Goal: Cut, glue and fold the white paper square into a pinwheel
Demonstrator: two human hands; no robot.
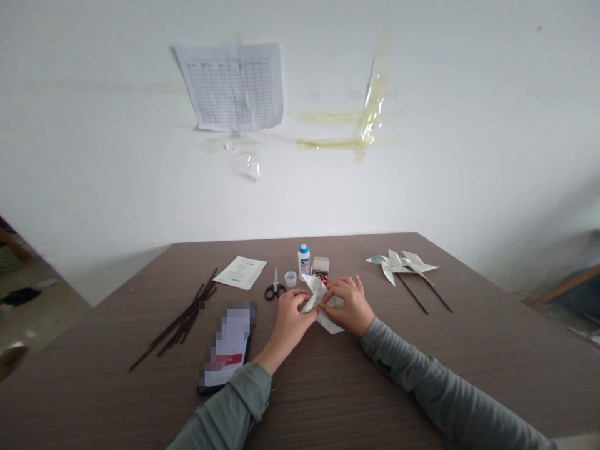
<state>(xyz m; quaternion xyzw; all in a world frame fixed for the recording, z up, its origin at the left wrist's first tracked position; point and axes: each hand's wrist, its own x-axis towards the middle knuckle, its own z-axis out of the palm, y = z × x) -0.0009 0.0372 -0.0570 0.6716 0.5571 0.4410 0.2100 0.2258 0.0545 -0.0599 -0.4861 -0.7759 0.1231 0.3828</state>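
Note:
Both my hands work on a paper pinwheel (315,286) made of printed white paper, its blades partly curled. My left hand (291,317) pinches its left side between thumb and fingers. My right hand (349,305) grips the paper near the middle from the right; my fingers hide part of it. Just behind stand a white glue bottle (304,262) with a blue cap and a small box (321,267). A small clear cup (290,279) and black-handled scissors (275,289) lie to the left of the bottle.
On the right lie finished-looking pinwheels (396,265) on dark sticks. To the left are a bundle of dark sticks (180,322), a stack of printed paper (241,273) and a phone (229,347) close to my left forearm. A wall rises behind the table (375,400).

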